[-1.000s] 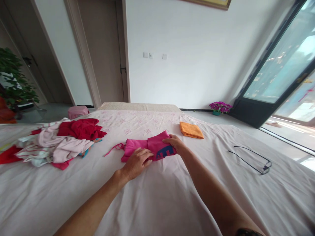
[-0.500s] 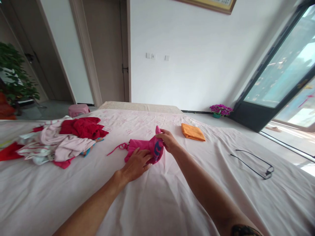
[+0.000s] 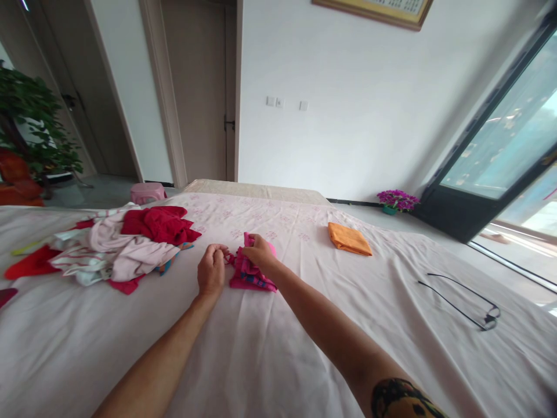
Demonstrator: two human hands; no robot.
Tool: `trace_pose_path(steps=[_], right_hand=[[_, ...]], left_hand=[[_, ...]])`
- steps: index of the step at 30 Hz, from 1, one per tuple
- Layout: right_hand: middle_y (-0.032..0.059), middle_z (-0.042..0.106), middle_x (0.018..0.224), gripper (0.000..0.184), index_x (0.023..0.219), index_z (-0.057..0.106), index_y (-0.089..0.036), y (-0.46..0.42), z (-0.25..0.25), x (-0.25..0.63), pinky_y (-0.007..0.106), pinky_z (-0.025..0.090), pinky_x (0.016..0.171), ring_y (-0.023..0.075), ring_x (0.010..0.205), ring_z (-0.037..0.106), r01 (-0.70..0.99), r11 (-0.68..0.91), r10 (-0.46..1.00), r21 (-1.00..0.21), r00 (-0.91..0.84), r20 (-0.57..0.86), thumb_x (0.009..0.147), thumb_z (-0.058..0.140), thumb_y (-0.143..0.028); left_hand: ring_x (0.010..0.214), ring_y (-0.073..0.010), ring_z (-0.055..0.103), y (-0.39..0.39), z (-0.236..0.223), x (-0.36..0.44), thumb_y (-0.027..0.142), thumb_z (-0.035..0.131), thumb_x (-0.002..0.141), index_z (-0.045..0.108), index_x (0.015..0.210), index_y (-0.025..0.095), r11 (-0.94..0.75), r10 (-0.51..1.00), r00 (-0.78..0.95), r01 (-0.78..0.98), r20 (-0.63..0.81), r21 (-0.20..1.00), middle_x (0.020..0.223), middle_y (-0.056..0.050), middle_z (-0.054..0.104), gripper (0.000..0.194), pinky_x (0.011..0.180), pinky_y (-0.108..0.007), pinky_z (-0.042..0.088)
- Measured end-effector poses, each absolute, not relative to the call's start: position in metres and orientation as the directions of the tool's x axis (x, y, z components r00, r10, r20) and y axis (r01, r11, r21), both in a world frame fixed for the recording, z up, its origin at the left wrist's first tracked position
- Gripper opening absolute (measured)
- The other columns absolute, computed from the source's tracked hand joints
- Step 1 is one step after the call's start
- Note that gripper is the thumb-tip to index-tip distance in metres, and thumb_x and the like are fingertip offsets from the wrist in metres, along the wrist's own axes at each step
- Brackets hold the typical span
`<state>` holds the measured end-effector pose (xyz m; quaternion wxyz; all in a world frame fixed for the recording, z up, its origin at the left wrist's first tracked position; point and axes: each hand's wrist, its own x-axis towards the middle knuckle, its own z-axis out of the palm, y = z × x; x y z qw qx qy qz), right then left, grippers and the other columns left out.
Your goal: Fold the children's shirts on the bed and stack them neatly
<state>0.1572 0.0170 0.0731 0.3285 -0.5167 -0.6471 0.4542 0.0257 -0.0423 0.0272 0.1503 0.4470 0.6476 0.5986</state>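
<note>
A bright pink garment with a dark blue print lies folded into a small bundle on the bedsheet in front of me. My right hand is closed on its upper folded edge, fingers over the top. Left of the bundle, my left hand pinches the garment's thin pink drawstring. Part of the garment is hidden under my right hand. Farther right lies a neatly folded orange cloth, apart from both hands.
A heap of red, pale pink and striped clothes lies on the left of the bed. Black-framed glasses rest at the right. Beyond the bed stand a pink stool and a pot of purple flowers.
The right hand has folded the printed end of the pink garment leftward over the rest. My left hand has moved off the cloth, up and left, onto the drawstring. The view has shifted slightly.
</note>
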Motion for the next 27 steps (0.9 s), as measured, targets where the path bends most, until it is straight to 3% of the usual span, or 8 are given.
trace_pose_path(steps=[3,6,9,12,15,18,21,27], right_hand=[[0.0011,0.064,0.078,0.057,0.132,0.051,-0.014,0.015,0.073,0.159,0.024,0.048,0.053,0.0133,0.058,0.059,0.303,0.025,0.955,-0.953,-0.289,-0.067,0.075,0.054,-0.014],[0.0084,0.065,0.104,0.053,0.133,0.051,-0.013,0.014,0.074,0.177,0.027,0.053,0.069,0.015,0.079,0.064,0.311,0.15,0.966,-0.938,-0.248,0.072,0.08,0.045,-0.012],[0.013,0.056,0.131,0.049,0.135,0.051,-0.016,0.009,0.071,0.198,0.037,0.047,0.096,0.0209,0.11,0.058,0.465,0.375,0.923,-0.802,-0.271,0.274,0.086,0.046,-0.019],[0.0109,0.054,0.136,0.047,0.139,0.049,-0.02,0.002,0.062,0.21,0.041,0.038,0.107,0.0242,0.125,0.05,0.466,0.542,0.81,-0.699,-0.51,0.289,0.092,0.046,-0.025],[0.0079,0.059,0.132,0.05,0.138,0.05,-0.023,-0.002,0.054,0.223,0.039,0.04,0.106,0.0235,0.123,0.052,0.404,0.574,0.737,-0.713,-0.633,0.235,0.088,0.051,-0.021],[0.0102,0.056,0.134,0.053,0.137,0.051,-0.021,-0.006,0.053,0.244,0.038,0.04,0.104,0.0238,0.122,0.053,0.389,0.581,0.771,-0.715,-0.545,0.33,0.085,0.06,-0.027],[0.0093,0.058,0.125,0.052,0.129,0.057,-0.022,-0.018,0.054,0.265,0.038,0.042,0.101,0.024,0.116,0.054,0.386,0.684,0.705,-0.619,-0.568,0.425,0.079,0.069,-0.032],[0.0076,0.06,0.111,0.049,0.118,0.06,-0.023,-0.042,0.047,0.278,0.038,0.043,0.094,0.0234,0.103,0.054,0.478,0.776,0.627,-0.412,-0.658,0.417,0.071,0.07,-0.015]], left_hand=[[0.09,-0.0197,0.067,-0.041,0.027,0.019,0.024,0.041,0.083,0.061,0.088,0.023,-0.148,0.711,-0.594,0.398,0.376,0.906,0.09,-0.002,0.072,0.021,0.085,-0.034,0.053],[0.093,-0.0202,0.066,-0.042,0.035,0.026,0.019,0.042,0.08,0.062,0.089,0.022,-0.198,0.712,-0.534,0.47,0.456,0.86,0.093,-0.003,0.071,0.022,0.09,-0.035,0.052],[0.105,-0.0201,0.064,-0.041,0.043,0.041,0.017,0.04,0.084,0.064,0.1,0.022,-0.322,0.747,-0.336,0.572,0.574,0.754,0.107,-0.004,0.071,0.03,0.099,-0.037,0.049],[0.126,-0.0218,0.054,-0.038,0.038,0.052,0.019,0.037,0.09,0.062,0.119,0.02,-0.412,0.78,-0.052,0.708,0.624,0.574,0.128,-0.008,0.065,0.038,0.111,-0.043,0.04],[0.137,-0.0288,0.043,-0.036,0.019,0.051,0.023,0.043,0.091,0.058,0.129,0.02,-0.335,0.844,0.086,0.855,0.529,0.396,0.139,-0.012,0.058,0.041,0.113,-0.055,0.032],[0.136,-0.0326,0.044,-0.037,0.002,0.042,0.027,0.043,0.092,0.057,0.131,0.021,-0.228,0.89,0.077,0.929,0.449,0.293,0.142,-0.014,0.056,0.042,0.111,-0.058,0.031],[0.136,-0.0315,0.046,-0.038,-0.002,0.038,0.026,0.039,0.094,0.057,0.133,0.019,-0.183,0.899,0.048,0.945,0.436,0.272,0.142,-0.014,0.055,0.043,0.11,-0.054,0.033],[0.133,-0.028,0.049,-0.037,0.004,0.043,0.022,0.038,0.092,0.058,0.132,0.016,-0.174,0.899,0.023,0.935,0.436,0.308,0.14,-0.016,0.056,0.045,0.11,-0.05,0.035]])
